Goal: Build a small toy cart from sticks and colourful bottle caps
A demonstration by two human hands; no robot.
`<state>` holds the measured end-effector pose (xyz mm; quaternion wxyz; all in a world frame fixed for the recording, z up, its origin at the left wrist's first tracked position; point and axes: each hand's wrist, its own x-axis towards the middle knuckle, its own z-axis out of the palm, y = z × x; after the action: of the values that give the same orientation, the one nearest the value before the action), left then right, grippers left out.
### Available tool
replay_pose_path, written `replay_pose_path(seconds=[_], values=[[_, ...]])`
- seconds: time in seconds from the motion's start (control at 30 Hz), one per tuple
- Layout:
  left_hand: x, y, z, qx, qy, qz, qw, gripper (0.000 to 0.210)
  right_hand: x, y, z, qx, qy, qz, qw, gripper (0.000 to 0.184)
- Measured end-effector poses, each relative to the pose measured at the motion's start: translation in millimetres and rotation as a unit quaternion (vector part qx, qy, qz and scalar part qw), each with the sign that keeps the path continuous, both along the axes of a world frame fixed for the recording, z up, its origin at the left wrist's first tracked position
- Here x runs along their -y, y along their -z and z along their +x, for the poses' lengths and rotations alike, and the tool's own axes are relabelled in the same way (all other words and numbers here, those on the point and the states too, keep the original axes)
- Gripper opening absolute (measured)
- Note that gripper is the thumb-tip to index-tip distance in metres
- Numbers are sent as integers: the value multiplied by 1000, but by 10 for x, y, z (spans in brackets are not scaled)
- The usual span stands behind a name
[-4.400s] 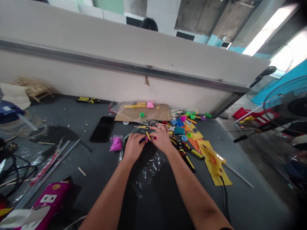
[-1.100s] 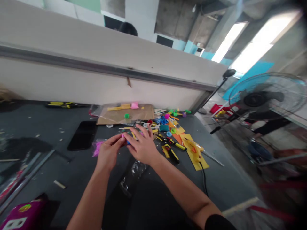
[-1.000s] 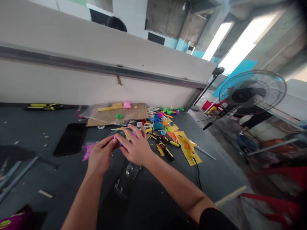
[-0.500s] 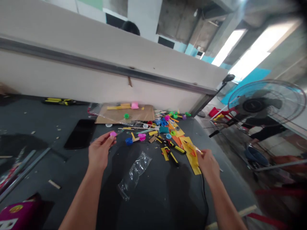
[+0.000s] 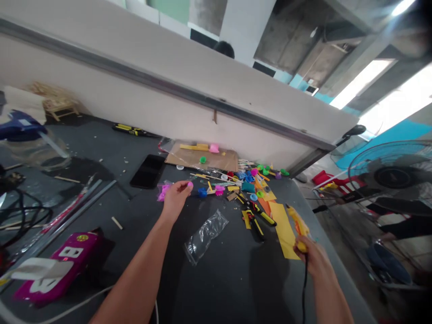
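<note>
My left hand (image 5: 177,198) pinches a small pink plastic piece (image 5: 190,185) between thumb and fingertips, above the dark table. Just left of that hand lies a pink item in clear plastic (image 5: 163,191). In my right hand (image 5: 312,252) is a yellow hot glue gun (image 5: 299,225), its nozzle angled up and away from me. A black cord hangs down from its handle. Beneath and left of the glue gun lies a yellow sheet (image 5: 284,229). Between my hands are a blue piece (image 5: 202,192) and a pink piece (image 5: 219,191) with wooden sticks.
Black-and-yellow pliers (image 5: 253,216) lie by a pile of coloured caps (image 5: 248,177). A clear plastic bag (image 5: 205,236), a phone (image 5: 147,171) and cardboard (image 5: 192,157) are on the table. A purple power strip (image 5: 72,265) sits at left, a fan (image 5: 393,175) at right.
The view has swung left, bringing the power strip and cables into sight. My right hand has raised the glue gun off the yellow sheet and turned it. The left still pinches the pink piece.
</note>
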<state>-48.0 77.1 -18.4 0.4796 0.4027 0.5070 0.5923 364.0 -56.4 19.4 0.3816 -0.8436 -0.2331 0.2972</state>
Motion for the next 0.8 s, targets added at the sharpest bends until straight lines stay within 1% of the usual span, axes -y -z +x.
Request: replay_pose_path(seconds=[0.03,0.07,0.1,0.17,0.2,0.27,0.33,0.4,0.47,0.53,0.6,0.67,0.8], values=[[0,-1,5,-22,14,12,1000,35,49,-75,-95,-106,-3,77,991,14],[4,-3,10,-54,36,30,997,32,89,-154,-209,-207,-19,142,968,19],[11,-6,12,-96,64,55,992,29,115,-231,-337,-283,-39,185,940,25],[33,-7,16,-198,120,115,966,21,123,-360,-619,-390,-101,215,889,25],[45,-1,19,-247,143,145,947,17,105,-405,-763,-420,-119,224,871,26],[64,28,29,-328,174,192,908,13,43,-449,-1035,-451,-138,234,850,35],[70,77,47,-383,187,220,878,13,-28,-451,-1272,-473,-172,236,831,40],[66,129,68,-423,182,237,855,13,-83,-439,-1468,-475,-219,237,819,39],[68,164,91,-455,166,245,840,13,-113,-427,-1624,-453,-261,240,818,35],[90,167,119,-479,150,247,829,14,-124,-410,-1742,-409,-293,253,826,30],[140,140,155,-498,138,245,820,15,-125,-369,-1821,-348,-313,267,842,25],[210,92,197,-516,127,225,817,17,-122,-291,-1864,-284,-324,265,863,26],[341,1,274,-542,131,169,812,18,-111,-52,-1862,-180,-321,223,903,31]])
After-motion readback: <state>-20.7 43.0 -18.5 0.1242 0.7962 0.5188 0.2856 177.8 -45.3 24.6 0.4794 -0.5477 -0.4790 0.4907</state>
